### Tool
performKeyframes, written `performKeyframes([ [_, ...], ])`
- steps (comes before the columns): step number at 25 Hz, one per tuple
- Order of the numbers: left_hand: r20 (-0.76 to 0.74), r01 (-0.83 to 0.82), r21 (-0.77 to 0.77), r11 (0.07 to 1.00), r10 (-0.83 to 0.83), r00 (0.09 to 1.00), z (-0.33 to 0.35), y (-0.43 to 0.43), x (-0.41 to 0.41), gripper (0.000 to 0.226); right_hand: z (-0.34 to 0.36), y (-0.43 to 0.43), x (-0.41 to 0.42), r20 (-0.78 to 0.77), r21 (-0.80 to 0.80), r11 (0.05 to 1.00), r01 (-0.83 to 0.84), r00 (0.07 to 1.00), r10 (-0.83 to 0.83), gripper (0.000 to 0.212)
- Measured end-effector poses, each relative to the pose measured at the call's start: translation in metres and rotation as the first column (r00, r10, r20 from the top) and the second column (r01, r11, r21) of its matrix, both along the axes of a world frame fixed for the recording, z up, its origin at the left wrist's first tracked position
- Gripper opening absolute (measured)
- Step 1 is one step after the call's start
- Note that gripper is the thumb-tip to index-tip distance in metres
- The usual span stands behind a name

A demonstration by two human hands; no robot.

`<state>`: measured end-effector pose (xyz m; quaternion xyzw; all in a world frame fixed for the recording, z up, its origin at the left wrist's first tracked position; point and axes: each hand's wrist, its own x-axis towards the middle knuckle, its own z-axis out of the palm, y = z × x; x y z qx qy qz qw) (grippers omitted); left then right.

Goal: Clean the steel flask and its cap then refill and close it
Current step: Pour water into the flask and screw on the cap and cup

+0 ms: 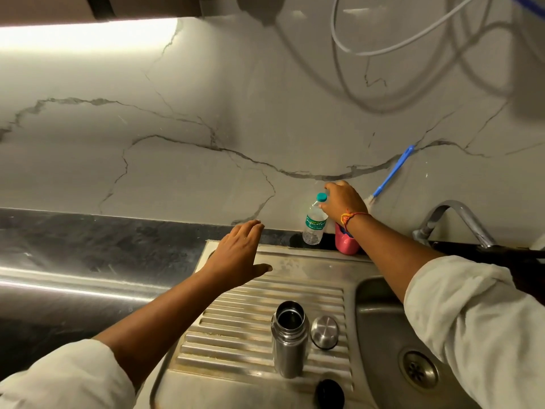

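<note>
Right hand (343, 202), a red-and-yellow thread (352, 216) at its wrist, reaches to the back of the tabletop (88, 246), its thumb and fingers curled about the neck of an upright plastic water bottle (315, 225) with a teal top. Left hand (239, 258) is released, fingers straight and palm down above the far left part of the steel drainboard (236, 329). The steel flask (289, 340) stands upright and uncapped on the drainboard ribs, its steel cap (325, 332) just beside it, toward the sink basin (380, 314). A black round piece (329, 394) lies nearer the viewer. A pink cup (346, 246) stands beside the bottle, a blue-handled brush (393, 172) leans on the marble wall (177, 143), and a tap (460, 214) stands behind the basin.
</note>
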<state>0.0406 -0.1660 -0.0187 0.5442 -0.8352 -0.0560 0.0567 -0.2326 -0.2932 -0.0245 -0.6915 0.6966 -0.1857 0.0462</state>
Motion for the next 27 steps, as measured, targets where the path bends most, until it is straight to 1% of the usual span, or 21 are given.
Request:
performKeyframes([
  [4, 0.05, 0.024, 0.013, 1.0, -0.025, 0.998, 0.006, 0.015, -0.002, 0.1, 0.01, 0.055, 0.013, 0.14, -0.048, 0.993, -0.108, 0.984, 0.113, 0.045],
  [6, 0.074, 0.042, 0.045, 0.998, -0.045, 0.996, 0.007, 0.026, 0.0, 0.103, 0.007, 0.096, 0.019, 0.194, -0.027, 0.987, -0.156, 0.968, 0.158, 0.045],
  [10, 0.072, 0.084, 0.144, 0.986, -0.095, 0.993, 0.003, 0.042, 0.007, 0.117, -0.004, 0.178, 0.022, 0.342, 0.142, 0.961, -0.239, 0.923, 0.179, 0.044],
  [12, 0.058, 0.108, 0.196, 0.975, -0.121, 0.991, 0.001, 0.053, 0.01, 0.122, -0.01, 0.211, 0.019, 0.359, 0.226, 0.939, -0.26, 0.918, 0.168, 0.039],
  [14, 0.036, 0.139, 0.255, 0.957, -0.153, 0.988, 0.0, 0.064, 0.012, 0.128, -0.018, 0.239, 0.016, 0.328, 0.292, 0.919, -0.266, 0.93, 0.165, 0.033],
  [16, 0.012, 0.165, 0.315, 0.935, -0.177, 0.984, -0.002, 0.076, 0.01, 0.133, -0.031, 0.263, 0.014, 0.257, 0.35, 0.898, -0.267, 0.949, 0.182, 0.028],
  [17, 0.006, 0.171, 0.337, 0.926, -0.184, 0.983, -0.004, 0.082, 0.009, 0.135, -0.04, 0.273, 0.014, 0.21, 0.384, 0.882, -0.275, 0.956, 0.207, 0.03],
  [18, 0.0, 0.173, 0.35, 0.921, -0.184, 0.983, -0.006, 0.086, 0.008, 0.136, -0.05, 0.282, 0.014, 0.159, 0.419, 0.861, -0.288, 0.957, 0.243, 0.035],
  [20, -0.019, 0.172, 0.361, 0.916, -0.178, 0.984, -0.009, 0.093, 0.005, 0.137, -0.072, 0.296, 0.017, 0.059, 0.491, 0.815, -0.307, 0.945, 0.321, 0.053],
  [22, -0.04, 0.172, 0.372, 0.912, -0.169, 0.985, -0.012, 0.099, 0.001, 0.137, -0.09, 0.304, 0.02, -0.04, 0.547, 0.788, -0.282, 0.932, 0.361, 0.068],
  [23, -0.045, 0.172, 0.376, 0.911, -0.167, 0.985, -0.013, 0.101, 0.0, 0.136, -0.097, 0.307, 0.021, -0.087, 0.559, 0.786, -0.264, 0.924, 0.372, 0.071],
  [25, -0.046, 0.168, 0.378, 0.91, -0.163, 0.986, -0.014, 0.104, -0.002, 0.136, -0.109, 0.31, 0.023, -0.149, 0.57, 0.783, -0.249, 0.906, 0.396, 0.07],
  [27, -0.053, 0.166, 0.38, 0.91, -0.158, 0.986, -0.014, 0.105, -0.003, 0.135, -0.117, 0.311, 0.023, -0.132, 0.576, 0.775, -0.261, 0.906, 0.403, 0.065],
])
